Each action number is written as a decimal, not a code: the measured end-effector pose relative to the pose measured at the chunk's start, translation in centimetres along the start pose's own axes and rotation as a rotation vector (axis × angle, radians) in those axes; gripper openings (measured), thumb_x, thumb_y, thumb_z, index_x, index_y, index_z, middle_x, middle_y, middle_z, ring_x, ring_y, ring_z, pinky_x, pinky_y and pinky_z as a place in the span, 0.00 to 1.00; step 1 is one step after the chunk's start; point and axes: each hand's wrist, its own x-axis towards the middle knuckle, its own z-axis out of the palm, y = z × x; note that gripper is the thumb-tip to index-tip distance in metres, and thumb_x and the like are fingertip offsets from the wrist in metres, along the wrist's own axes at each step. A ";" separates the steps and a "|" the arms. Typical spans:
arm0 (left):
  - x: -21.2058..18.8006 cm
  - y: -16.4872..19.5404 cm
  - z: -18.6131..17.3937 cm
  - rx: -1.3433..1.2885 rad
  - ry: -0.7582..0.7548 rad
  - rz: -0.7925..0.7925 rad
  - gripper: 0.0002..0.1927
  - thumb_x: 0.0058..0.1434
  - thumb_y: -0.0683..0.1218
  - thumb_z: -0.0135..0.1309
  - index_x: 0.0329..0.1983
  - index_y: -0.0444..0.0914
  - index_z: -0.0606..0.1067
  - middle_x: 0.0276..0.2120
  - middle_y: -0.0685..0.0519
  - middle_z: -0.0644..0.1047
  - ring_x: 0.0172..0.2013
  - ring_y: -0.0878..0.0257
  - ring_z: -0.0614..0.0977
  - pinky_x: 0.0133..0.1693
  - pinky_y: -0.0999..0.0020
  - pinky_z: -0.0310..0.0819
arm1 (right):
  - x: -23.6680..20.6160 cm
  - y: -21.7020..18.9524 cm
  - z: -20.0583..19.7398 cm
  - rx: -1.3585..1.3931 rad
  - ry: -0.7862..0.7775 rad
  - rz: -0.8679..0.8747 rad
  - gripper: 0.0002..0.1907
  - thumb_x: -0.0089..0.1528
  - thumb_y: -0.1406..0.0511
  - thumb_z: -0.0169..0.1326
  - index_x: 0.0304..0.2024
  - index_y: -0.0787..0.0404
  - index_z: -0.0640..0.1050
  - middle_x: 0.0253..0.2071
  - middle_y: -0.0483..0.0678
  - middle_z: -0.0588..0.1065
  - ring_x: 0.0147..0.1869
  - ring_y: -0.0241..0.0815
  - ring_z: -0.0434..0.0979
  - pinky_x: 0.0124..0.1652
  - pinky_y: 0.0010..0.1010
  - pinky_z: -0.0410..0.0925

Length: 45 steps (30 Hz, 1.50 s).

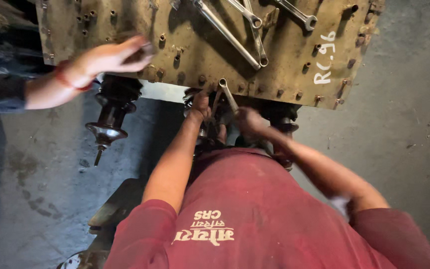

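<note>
A wrench (pixel 228 94) stands tilted at the near edge of a rusty metal plate (pixel 294 60), its ring end lying on the plate and its shaft running down and to the right. The lower end of the shaft is gripped by the right hand (pixel 247 121), which is closed around it. Just to the left, the left hand (pixel 201 105) is curled in against dark machine parts (pixel 210 137) under the plate edge; whether anything is held in it cannot be told. Both forearms reach away from a red shirt (pixel 255 214) that fills the near part of the view.

On the far part of the plate, several long spanners (pixel 235 35) are laid crossing each other, and rows of bolts (pixel 177 60) stud its face. At the far left, a co-worker's hand (pixel 110 57) with a red thread at the wrist is laid flat on the plate, fingers stretched out. Below it, a dark spindle-shaped part (pixel 110 117) hangs under the plate. A grey concrete floor (pixel 404 139) lies all around.
</note>
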 end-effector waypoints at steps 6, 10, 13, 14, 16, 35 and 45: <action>0.4 0.2 -0.5 0.048 -0.081 -0.056 0.20 0.61 0.57 0.64 0.47 0.40 0.81 0.37 0.53 0.83 0.33 0.58 0.81 0.37 0.61 0.77 | 3.4 -0.5 -12.3 -0.666 0.113 -0.251 0.14 0.69 0.55 0.49 0.42 0.53 0.82 0.37 0.58 0.80 0.39 0.63 0.80 0.37 0.53 0.72; 0.6 0.2 -1.4 0.194 -0.068 -0.107 0.14 0.62 0.51 0.62 0.44 0.37 0.81 0.36 0.53 0.83 0.35 0.59 0.83 0.40 0.63 0.81 | 2.4 -2.5 -12.6 -0.534 0.125 -0.409 0.13 0.63 0.55 0.54 0.38 0.54 0.82 0.34 0.57 0.79 0.34 0.63 0.79 0.31 0.53 0.71; 0.1 0.2 -2.2 0.190 -0.071 -0.145 0.11 0.63 0.48 0.61 0.45 0.38 0.81 0.37 0.53 0.82 0.36 0.60 0.83 0.41 0.63 0.81 | 0.3 -3.6 -10.8 -0.246 0.211 -0.497 0.13 0.68 0.54 0.56 0.41 0.56 0.80 0.34 0.58 0.78 0.35 0.62 0.78 0.35 0.51 0.71; -0.1 0.3 -2.4 0.183 -0.068 -0.144 0.11 0.63 0.48 0.61 0.45 0.38 0.81 0.37 0.53 0.82 0.37 0.60 0.83 0.41 0.64 0.80 | -0.2 -3.9 -10.1 -0.286 0.228 -0.458 0.14 0.66 0.53 0.57 0.40 0.55 0.80 0.32 0.57 0.78 0.35 0.62 0.78 0.34 0.51 0.71; -0.4 0.4 -2.7 0.171 -0.067 -0.137 0.11 0.63 0.48 0.60 0.46 0.38 0.80 0.38 0.53 0.82 0.37 0.60 0.83 0.42 0.64 0.80 | -0.4 -4.8 -8.6 -0.369 0.263 -0.374 0.15 0.64 0.51 0.60 0.37 0.54 0.80 0.30 0.57 0.78 0.33 0.61 0.79 0.33 0.52 0.71; 0.7 1.0 1.2 -0.011 -0.205 0.005 0.12 0.67 0.49 0.55 0.51 0.41 0.79 0.44 0.54 0.81 0.43 0.62 0.82 0.46 0.65 0.79 | 12.2 -17.0 0.5 -0.640 0.273 -1.086 0.11 0.61 0.57 0.57 0.40 0.55 0.79 0.38 0.49 0.79 0.46 0.52 0.79 0.44 0.44 0.74; 1.7 1.8 0.5 -0.066 -0.236 0.022 0.13 0.68 0.49 0.52 0.53 0.43 0.78 0.48 0.54 0.80 0.46 0.63 0.81 0.49 0.65 0.78 | 12.8 -16.7 1.5 -0.608 0.251 -1.121 0.11 0.55 0.65 0.56 0.40 0.58 0.78 0.37 0.50 0.77 0.43 0.54 0.77 0.43 0.46 0.71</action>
